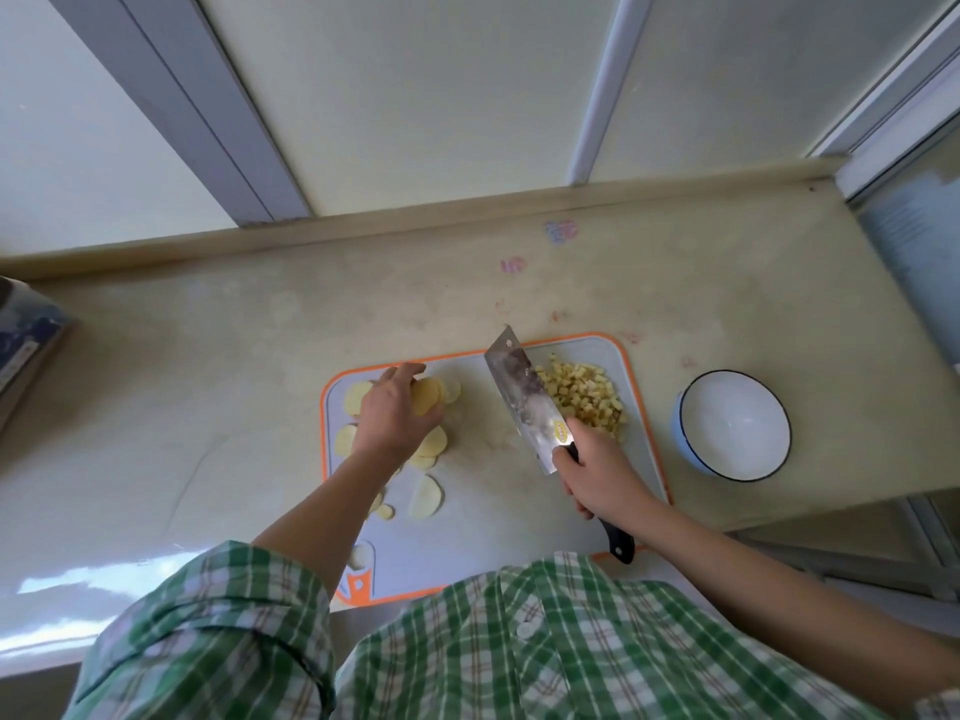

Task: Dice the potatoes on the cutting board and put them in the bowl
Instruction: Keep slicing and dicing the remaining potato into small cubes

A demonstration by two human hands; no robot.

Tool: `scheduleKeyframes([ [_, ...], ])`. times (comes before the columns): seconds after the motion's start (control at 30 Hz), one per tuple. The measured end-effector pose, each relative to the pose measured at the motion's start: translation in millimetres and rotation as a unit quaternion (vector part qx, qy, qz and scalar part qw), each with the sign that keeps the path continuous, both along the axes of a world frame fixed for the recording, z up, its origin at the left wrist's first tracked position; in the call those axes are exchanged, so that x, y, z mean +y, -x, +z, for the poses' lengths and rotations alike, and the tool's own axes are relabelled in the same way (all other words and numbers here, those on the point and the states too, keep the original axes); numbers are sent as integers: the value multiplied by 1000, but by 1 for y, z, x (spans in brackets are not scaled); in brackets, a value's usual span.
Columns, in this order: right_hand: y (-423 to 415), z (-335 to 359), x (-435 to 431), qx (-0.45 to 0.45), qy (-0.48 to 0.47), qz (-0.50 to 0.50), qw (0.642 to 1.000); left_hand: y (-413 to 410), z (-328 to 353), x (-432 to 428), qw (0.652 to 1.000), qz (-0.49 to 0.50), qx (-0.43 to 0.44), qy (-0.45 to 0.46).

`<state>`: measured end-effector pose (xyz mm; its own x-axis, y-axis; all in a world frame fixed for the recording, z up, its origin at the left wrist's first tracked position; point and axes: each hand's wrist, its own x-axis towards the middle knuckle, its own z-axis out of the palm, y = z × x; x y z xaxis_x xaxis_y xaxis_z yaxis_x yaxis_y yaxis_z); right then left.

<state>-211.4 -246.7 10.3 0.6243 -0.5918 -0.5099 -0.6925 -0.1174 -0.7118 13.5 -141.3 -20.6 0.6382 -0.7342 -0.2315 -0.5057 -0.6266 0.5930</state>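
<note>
Both hands are over the cutting board (pixel 483 511), which lies on the table (pixel 208 381). The right hand (pixel 597 475) grips the black handle of a cleaver (pixel 524 397), fingers wrapped round it, with the handle's end sticking out behind the wrist. The broad blade slants away from this hand toward the far edge of the board, its flat side turned up. Just beyond the right hand, on the far side of the blade, sits a heap of diced potato (pixel 582 402) touching the blade's edge. The left hand (pixel 395 413) lies on top of a spread of potato slices (pixel 428 397), fingers bent down over them; whether it pinches any or only presses on them cannot be told. More slices lie around and behind this hand, some toward the wrist and forearm. Between the two hands the board is bare. Out past the right hand, off the board and well apart from the dice, stands the bowl (pixel 681 439), white inside with a dark rim and pale blue wall, with no potato in it. Checked green sleeves (pixel 218 631) are rolled up at both arms.
</note>
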Motion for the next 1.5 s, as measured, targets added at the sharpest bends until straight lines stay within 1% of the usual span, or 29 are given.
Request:
scheduleKeyframes([
  [0.13,11,6,2,3,-7,-14,1000,25,2,-13,999,-35,8,3],
  [0.23,21,8,1,5,-5,-21,1000,48,-2,-19,998,-47,32,4],
  [0.33,31,9,2,14,10,-28,999,70,-10,-19,995,-93,28,16],
  [0.4,37,8,3,13,23,-21,999,81,-16,-12,989,-146,0,10],
  [0.5,43,7,5,21,37,-8,999,88,-23,6,968,-236,-83,-27],
  [0.57,47,3,7,30,33,-3,999,89,-25,19,959,-251,-124,-37],
  [0.63,48,-1,9,34,35,6,999,88,-24,27,964,-225,-136,-42],
  [0.73,49,-5,11,29,67,28,997,95,-16,31,985,-130,-97,-58],
  [0.83,50,-6,14,37,114,72,990,110,-12,27,991,-60,-74,-91],
  [0.97,52,-9,21,66,196,146,967,121,-15,22,996,22,-16,-85],
  [1.07,49,-12,32,89,219,213,948,125,-14,19,995,79,39,-56],
  [1.13,48,-13,40,96,227,239,939,128,-12,18,992,99,68,-45],
  [1.23,50,-13,39,97,251,224,937,129,-14,21,987,127,97,-23],
  [1.3,51,-14,34,96,259,209,938,128,-16,25,984,149,95,-20],
  [1.43,52,-13,39,95,253,256,928,129,-15,25,981,160,106,-12],
  [1.5,52,-15,38,86,254,232,935,129,-16,23,980,165,115,-8],
])
